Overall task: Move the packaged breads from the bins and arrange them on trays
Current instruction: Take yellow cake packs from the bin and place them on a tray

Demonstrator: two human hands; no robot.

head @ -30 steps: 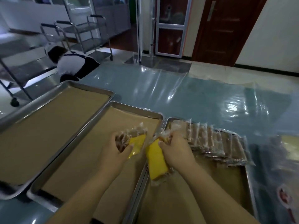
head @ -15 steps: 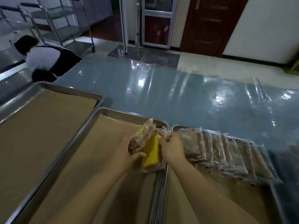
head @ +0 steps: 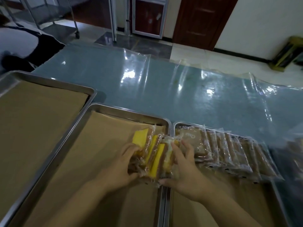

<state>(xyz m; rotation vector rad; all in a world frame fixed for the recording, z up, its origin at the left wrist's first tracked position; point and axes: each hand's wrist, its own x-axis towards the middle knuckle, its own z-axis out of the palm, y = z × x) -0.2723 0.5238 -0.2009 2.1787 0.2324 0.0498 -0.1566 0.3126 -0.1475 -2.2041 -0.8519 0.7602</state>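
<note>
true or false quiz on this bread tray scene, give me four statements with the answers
1. The left hand and the right hand both grip one bundle of packaged breads. True.
2. The bundle is over the leftmost tray. False: it is at the far right corner of the middle tray.
3. A row of packaged breads lies overlapped along the far end of the right tray. True.
4. The trays are lined with white cloth. False: brown paper lines them.
</note>
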